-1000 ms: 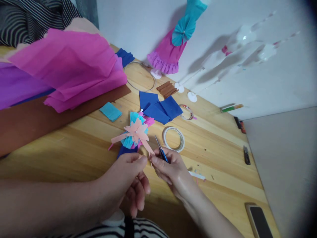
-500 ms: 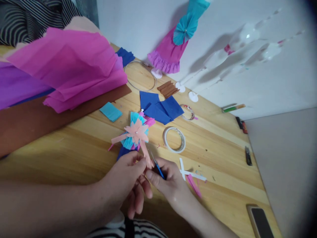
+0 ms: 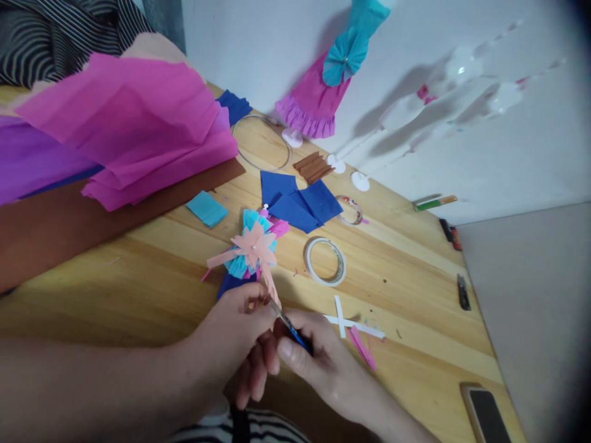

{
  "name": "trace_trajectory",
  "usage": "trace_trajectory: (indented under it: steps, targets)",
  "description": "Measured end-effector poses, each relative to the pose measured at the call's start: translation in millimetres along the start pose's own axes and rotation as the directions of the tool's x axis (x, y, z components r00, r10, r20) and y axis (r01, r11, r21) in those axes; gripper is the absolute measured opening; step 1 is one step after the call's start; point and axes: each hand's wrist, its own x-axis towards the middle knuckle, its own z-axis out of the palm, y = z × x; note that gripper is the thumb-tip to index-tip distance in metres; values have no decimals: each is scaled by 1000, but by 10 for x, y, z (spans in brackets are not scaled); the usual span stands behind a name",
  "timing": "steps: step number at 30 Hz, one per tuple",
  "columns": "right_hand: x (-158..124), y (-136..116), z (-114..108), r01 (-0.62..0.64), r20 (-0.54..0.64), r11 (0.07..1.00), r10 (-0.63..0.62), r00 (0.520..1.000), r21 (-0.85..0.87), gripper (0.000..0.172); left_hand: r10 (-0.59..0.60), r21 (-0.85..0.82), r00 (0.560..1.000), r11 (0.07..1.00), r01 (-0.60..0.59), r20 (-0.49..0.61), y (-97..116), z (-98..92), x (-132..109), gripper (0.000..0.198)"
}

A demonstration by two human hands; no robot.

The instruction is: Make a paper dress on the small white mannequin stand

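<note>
A paper flower [image 3: 252, 249] with peach petals over teal and pink layers lies on the wooden table [image 3: 138, 271]. My left hand [image 3: 235, 335] pinches the end of its long peach strip [image 3: 269, 284] between thumb and fingers. My right hand [image 3: 314, 360] is closed round small blue-handled scissors [image 3: 290, 325], whose tips point at that strip right beside my left fingertips.
Pink and purple tissue sheets [image 3: 120, 123] and a brown sheet [image 3: 60, 221] fill the left. Blue paper pieces [image 3: 298, 203], a tape roll [image 3: 325, 261], white strips and pink scraps [image 3: 355, 329] lie nearby. A phone [image 3: 484, 412] sits at the right edge, and a paper dress figure [image 3: 330, 80] stands by the wall.
Both hands have drawn nearer to me with the peach strip. The scissors have tilted down toward the strip, and white strips and pink scraps have come into view beside my right hand.
</note>
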Motion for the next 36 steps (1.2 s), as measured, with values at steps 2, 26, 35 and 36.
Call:
trace_trajectory:
  steps: [2, 26, 35, 36]
  targets:
    - [-28, 1, -44, 0, -22, 1000, -1, 1000, -16, 49, -24, 4, 999, 1000, 24, -23, 28, 13, -12, 15]
    - [216, 53, -519, 180, 32, 189, -597, 802, -965, 33, -10, -100, 1000, 995, 8, -25, -18, -15, -18, 16]
    - [300, 7, -564, 205, 117, 104, -545, 830, -973, 39, -25, -101, 1000, 995, 25, -5, -5, -23, 3, 20]
    - [304, 6, -566, 201, 113, 107, -539, 835, -974, 39, -26, -101, 1000, 995, 25, -5, -9, -23, 5, 21]
